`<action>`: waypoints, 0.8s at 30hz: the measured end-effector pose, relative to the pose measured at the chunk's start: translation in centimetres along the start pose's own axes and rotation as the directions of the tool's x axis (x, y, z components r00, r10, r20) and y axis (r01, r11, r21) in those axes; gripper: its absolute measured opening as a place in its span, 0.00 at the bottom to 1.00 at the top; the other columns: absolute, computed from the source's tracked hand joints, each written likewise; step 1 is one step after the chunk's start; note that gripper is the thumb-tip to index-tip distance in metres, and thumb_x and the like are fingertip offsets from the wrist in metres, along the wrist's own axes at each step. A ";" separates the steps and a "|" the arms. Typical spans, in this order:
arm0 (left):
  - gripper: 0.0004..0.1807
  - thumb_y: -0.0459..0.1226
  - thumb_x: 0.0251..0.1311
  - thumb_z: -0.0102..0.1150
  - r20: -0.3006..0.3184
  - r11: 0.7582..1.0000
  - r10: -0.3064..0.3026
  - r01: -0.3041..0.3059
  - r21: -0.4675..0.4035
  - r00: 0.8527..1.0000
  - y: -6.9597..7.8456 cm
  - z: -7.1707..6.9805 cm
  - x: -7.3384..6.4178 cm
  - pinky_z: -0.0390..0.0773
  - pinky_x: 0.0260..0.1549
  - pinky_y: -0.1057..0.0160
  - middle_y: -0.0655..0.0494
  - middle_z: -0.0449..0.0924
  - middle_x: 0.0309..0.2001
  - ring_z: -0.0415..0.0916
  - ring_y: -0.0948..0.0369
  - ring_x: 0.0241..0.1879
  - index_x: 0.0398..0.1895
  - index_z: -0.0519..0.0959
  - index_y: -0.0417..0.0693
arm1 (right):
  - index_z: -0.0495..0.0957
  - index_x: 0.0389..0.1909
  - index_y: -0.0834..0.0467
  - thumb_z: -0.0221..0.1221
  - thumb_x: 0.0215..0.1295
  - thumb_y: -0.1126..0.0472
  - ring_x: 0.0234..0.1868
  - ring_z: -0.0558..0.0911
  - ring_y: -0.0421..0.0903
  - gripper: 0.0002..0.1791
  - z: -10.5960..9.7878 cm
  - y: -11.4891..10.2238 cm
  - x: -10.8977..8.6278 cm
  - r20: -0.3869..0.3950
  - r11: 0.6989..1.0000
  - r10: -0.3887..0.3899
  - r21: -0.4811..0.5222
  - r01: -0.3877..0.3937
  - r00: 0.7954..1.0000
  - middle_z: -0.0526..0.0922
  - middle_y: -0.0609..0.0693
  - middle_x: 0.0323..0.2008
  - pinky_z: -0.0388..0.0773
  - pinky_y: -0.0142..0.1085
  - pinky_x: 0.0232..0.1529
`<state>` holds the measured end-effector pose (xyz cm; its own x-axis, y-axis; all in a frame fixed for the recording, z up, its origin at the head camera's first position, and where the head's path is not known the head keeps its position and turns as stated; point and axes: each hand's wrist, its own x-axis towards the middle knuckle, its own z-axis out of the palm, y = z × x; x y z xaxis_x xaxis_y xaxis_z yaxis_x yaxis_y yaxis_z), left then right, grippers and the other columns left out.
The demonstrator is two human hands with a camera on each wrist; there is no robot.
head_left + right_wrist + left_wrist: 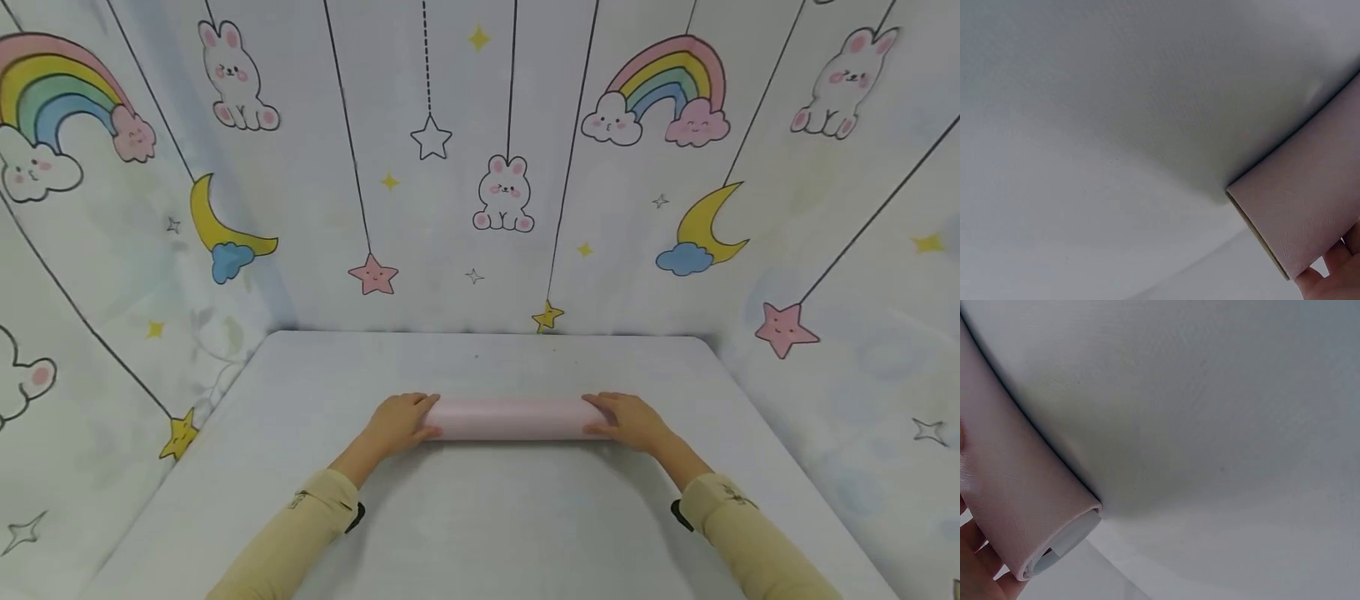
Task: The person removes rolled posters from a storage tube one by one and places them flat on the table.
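Observation:
A rolled-up pink mat (510, 419) lies crosswise on the white table, forming a smooth tube. My left hand (402, 423) grips its left end, thumb on the near side and fingers over the top. At the right end, my right hand (628, 421) holds it the same way. In the left wrist view the mat (1025, 481) shows a pale inner layer at its open end, with fingertips (988, 559) along its edge. The right wrist view shows the mat's (1304, 194) other end with a thin tan edge, and fingers (1335, 262) curled against its side.
The white table (510, 525) has rounded far corners and a few tiny specks near the back. Behind it and on both sides stand walls (465, 100) printed with rabbits, rainbows, moons and stars. Dark bands (682, 515) show at the cuffs of the beige sleeves.

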<state>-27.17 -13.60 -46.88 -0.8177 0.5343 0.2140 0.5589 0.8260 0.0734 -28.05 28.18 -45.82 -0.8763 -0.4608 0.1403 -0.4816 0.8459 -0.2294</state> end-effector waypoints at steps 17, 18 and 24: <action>0.35 0.58 0.54 0.54 0.023 1.000 -0.007 0.006 0.022 1.000 2.0 -0.6 -1.1 0.73 0.46 0.53 0.46 0.77 0.49 0.75 0.50 0.48 0.58 0.72 0.44 | 0.73 0.57 0.57 0.59 0.54 0.39 0.52 0.73 0.63 0.34 -0.3 -0.4 -2.4 -0.016 1.000 0.010 -0.019 -0.010 1.000 0.75 0.64 0.51 0.66 0.56 0.51; 0.35 0.58 0.54 0.54 0.019 1.000 -0.003 0.002 0.021 1.000 2.1 -0.7 -1.1 0.73 0.45 0.53 0.46 0.77 0.49 0.75 0.50 0.48 0.58 0.72 0.44 | 0.73 0.56 0.57 0.59 0.53 0.39 0.52 0.73 0.63 0.34 -0.4 -0.4 -2.5 -0.017 1.000 0.009 -0.017 -0.009 1.000 0.75 0.64 0.51 0.66 0.56 0.51; 0.35 0.59 0.53 0.55 0.004 0.999 0.025 -0.025 0.037 1.000 2.6 -0.7 -1.2 0.75 0.41 0.54 0.48 0.78 0.48 0.76 0.52 0.46 0.57 0.73 0.44 | 0.74 0.56 0.57 0.59 0.53 0.38 0.51 0.74 0.63 0.35 -0.6 -0.1 -3.1 -0.017 0.999 -0.004 -0.032 0.003 1.000 0.76 0.63 0.50 0.67 0.56 0.50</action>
<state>-24.69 -12.20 -46.27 -0.8040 0.5557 0.2116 0.5738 0.8184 0.0315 -25.23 29.65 -45.65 -0.8742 -0.4593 0.1574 -0.4836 0.8526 -0.1979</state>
